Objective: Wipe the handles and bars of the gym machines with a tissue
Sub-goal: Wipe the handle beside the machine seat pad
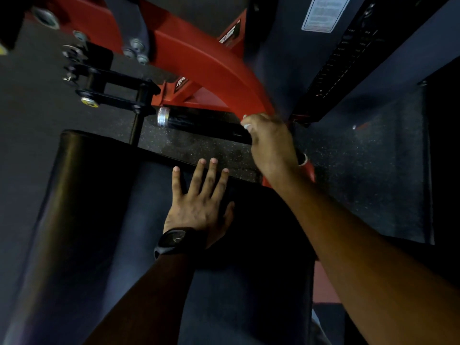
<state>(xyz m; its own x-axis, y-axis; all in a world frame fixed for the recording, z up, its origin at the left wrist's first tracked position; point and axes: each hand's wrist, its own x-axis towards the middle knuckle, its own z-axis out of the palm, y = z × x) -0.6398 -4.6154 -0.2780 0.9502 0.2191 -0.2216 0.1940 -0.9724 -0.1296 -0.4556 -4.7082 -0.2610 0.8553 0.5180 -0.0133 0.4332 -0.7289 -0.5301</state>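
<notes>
Right hand (pixel 271 143) has its grip closed round the black handle (pixel 204 124), w/ white tissue (pixel 247 126) peeking out. Left hand (pixel 199 202) lies flat & open on the pad (pixel 99 195). The tissue could bunch up or rip, so bare skin rubs instead.

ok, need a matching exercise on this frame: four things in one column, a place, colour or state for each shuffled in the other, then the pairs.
Column 1
1. left hand
2. right hand
3. handle end cap
4. curved frame arm

Column 2
A. red
B. grips the black handle with a tissue
C. silver
D. fingers spread, flat on the black pad

Pairs: 1-D, 2-B, 3-C, 4-A
</notes>
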